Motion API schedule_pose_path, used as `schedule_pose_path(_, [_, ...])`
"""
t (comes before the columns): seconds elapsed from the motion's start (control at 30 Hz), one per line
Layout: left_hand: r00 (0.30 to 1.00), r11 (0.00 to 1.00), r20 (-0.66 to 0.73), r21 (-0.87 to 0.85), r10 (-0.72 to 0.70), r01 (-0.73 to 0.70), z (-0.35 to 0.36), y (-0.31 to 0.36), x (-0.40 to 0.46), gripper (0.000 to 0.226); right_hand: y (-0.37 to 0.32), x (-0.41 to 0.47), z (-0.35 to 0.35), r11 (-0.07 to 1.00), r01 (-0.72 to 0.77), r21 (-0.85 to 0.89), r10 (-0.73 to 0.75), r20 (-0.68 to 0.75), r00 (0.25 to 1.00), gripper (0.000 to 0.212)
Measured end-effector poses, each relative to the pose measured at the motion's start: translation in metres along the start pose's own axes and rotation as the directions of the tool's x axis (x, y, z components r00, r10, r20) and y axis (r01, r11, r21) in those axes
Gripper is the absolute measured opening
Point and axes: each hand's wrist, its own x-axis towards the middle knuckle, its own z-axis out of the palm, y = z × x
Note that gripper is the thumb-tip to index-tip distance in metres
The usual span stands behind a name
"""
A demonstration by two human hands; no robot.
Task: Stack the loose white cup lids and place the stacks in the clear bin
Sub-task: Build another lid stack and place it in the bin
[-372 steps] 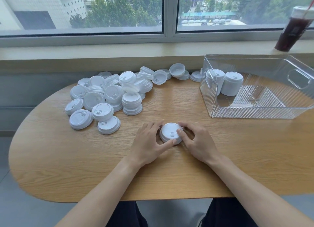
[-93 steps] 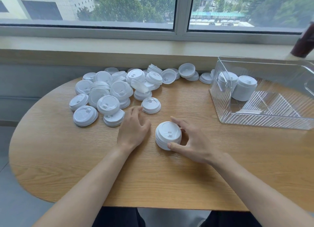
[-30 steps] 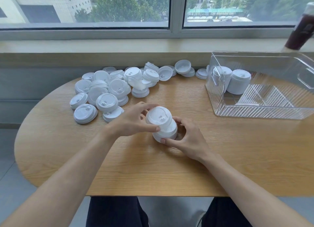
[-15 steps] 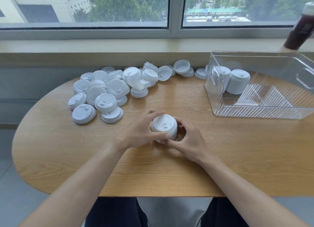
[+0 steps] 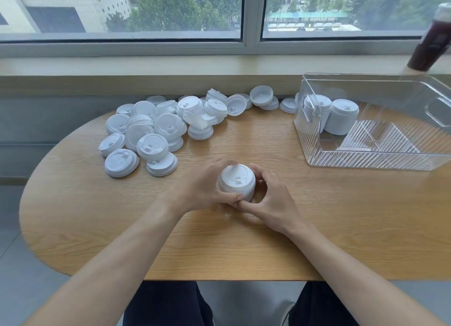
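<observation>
Loose lids point(image 5: 156, 128): white pile at the far-left of the worktop point(image 5: 317, 228), some dome-up, some flipped, a few leaning on each other. The row trails right along the back edge toward the bin. No print or embossed text legible on any of them.

Left hand point(image 5: 202, 186): fingers curled round the left side of the lid stack point(image 5: 237, 181), thumb on its near side. Gripping, not flat.

Lid stack: short white stack, upright, base on the worktop, mid-worktop, right between both hands. Top lid dome-up, sip tab facing the person. Well apart from the loose pile, and short of the bin.

Right hand point(image 5: 271, 201): fingers curled round the right side of the same stack, thumb at its lower front edge, thumb tip touching the left thumb. Also gripping.

Clear bin point(image 5: 366, 162): ribbed transparent walls, far-right of the worktop, cut-out handle on the right end. Two finished stacks point(image 5: 341, 117) stand upright side by side in its far-left corner. No label readable.

Dark drink cup point(image 5: 432, 45) on the window sill, behind the bin; any marking on it is too blurred to read.
</observation>
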Motion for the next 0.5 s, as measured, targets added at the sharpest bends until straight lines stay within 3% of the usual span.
schedule_pose_path(0.13, [0.993,0.990,-0.116,-0.138,-0.025,0.009,0.006,-0.005,-0.007,0.076,-0.001,-0.001,-0.001,1.000,0.007,0.013,-0.007,-0.007,1.000,0.081])
schedule_pose_path(0.3, [0.973,0.952,-0.199,-0.303,-0.114,0.050,0.001,-0.010,-0.009,0.061,-0.003,-0.001,-0.003,1.000,0.005,-0.003,-0.005,0.012,1.000,0.095])
schedule_pose_path(0.4, [0.972,0.951,-0.200,-0.304,-0.126,0.060,-0.007,-0.012,-0.008,0.058,-0.003,-0.001,-0.002,1.000,0.005,-0.015,-0.005,0.013,1.000,0.100])
schedule_pose_path(0.5, [0.990,0.980,-0.132,-0.197,-0.056,0.030,-0.006,-0.009,-0.007,0.074,-0.004,0.000,-0.002,0.999,0.011,-0.041,-0.010,0.023,1.000,0.099])
